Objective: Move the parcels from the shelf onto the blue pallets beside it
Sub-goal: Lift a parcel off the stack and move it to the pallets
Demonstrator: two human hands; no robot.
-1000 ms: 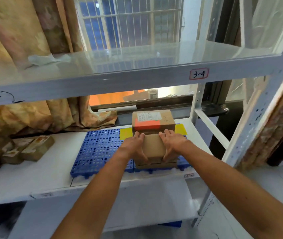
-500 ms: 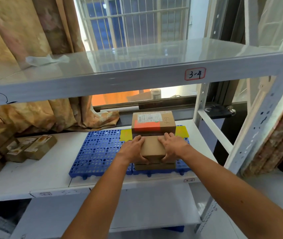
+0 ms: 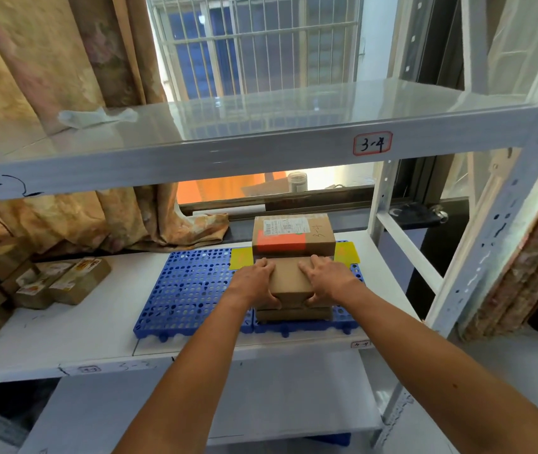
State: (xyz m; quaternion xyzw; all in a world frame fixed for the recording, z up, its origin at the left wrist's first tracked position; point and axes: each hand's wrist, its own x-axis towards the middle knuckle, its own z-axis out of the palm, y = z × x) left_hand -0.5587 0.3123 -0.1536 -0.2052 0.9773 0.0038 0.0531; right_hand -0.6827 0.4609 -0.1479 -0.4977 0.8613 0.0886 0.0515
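A small plain cardboard parcel (image 3: 289, 276) sits on top of a flatter brown parcel (image 3: 294, 313) at the front of the right blue pallet (image 3: 346, 317). My left hand (image 3: 256, 281) grips its left side and my right hand (image 3: 325, 278) grips its right side. Behind it stands a taller parcel (image 3: 294, 235) with a white label and an orange patch. The left blue pallet (image 3: 185, 290) lies bare beside it. More labelled parcels (image 3: 64, 283) wait at the left end of the white shelf (image 3: 74, 335).
Two yellow cards (image 3: 346, 252) lie on the pallets either side of the tall parcel. The upper shelf board (image 3: 228, 152), tagged 3-4, hangs close overhead. A white upright post (image 3: 380, 198) stands at the right. A curtain (image 3: 64, 221) drapes behind the left parcels.
Both hands have stayed on the small parcel, which now rests a little lower on the flat parcel. The view has shifted slightly.
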